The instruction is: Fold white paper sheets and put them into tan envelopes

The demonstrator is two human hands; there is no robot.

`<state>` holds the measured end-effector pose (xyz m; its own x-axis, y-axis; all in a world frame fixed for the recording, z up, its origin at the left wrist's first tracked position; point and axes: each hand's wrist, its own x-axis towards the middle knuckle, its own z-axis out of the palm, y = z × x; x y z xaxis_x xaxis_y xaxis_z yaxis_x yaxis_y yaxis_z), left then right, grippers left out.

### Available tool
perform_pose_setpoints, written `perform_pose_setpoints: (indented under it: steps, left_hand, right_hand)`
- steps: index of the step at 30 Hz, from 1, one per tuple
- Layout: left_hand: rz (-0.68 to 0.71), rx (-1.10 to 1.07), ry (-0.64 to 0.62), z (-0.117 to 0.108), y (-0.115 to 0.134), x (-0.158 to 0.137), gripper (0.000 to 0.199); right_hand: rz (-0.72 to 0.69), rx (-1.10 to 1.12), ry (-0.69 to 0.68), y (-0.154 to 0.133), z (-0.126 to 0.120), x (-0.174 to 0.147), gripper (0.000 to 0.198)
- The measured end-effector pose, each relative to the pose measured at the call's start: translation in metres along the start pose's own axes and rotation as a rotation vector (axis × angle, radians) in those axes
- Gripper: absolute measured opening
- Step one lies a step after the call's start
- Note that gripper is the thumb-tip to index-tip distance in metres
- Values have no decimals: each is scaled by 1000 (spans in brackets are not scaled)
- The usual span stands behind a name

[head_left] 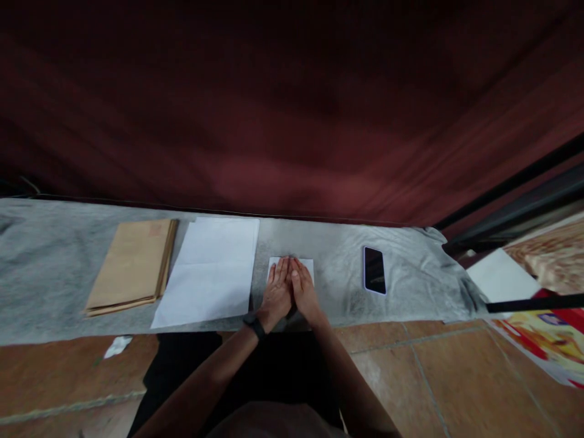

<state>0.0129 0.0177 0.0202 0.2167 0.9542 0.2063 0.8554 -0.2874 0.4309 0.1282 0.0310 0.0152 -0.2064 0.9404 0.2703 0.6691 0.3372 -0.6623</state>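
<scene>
A small folded piece of white paper [309, 266] lies on the grey cloth-covered surface in front of me. My left hand [278, 288] rests flat on it with fingers stretched forward. Beside it, touching along the fingers, my right hand [303, 294] also presses flat on the paper. Most of the paper is hidden under both hands; its upper corners show. To the left lies a stack of large white paper sheets [210, 271] with faint crease lines.
Brown envelopes [132, 263] are piled at the left. A phone [375, 271] with a dark screen lies to the right. The grey cloth [328, 243] covers a narrow surface against a dark red curtain [283, 170]. Black bars [511, 185] and a colourful box [547, 340] are at far right.
</scene>
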Motion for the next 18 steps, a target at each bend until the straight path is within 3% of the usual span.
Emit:
perform_pose_setpoints:
  steps: [6, 18]
  left_hand:
    - [51, 162, -16, 16, -11, 0, 66]
    - [50, 193, -20, 0, -28, -6, 60]
  right_hand:
    - [-48, -275, -109, 2, 2, -1, 51]
    - [-82, -405, -98, 13, 0, -6, 52]
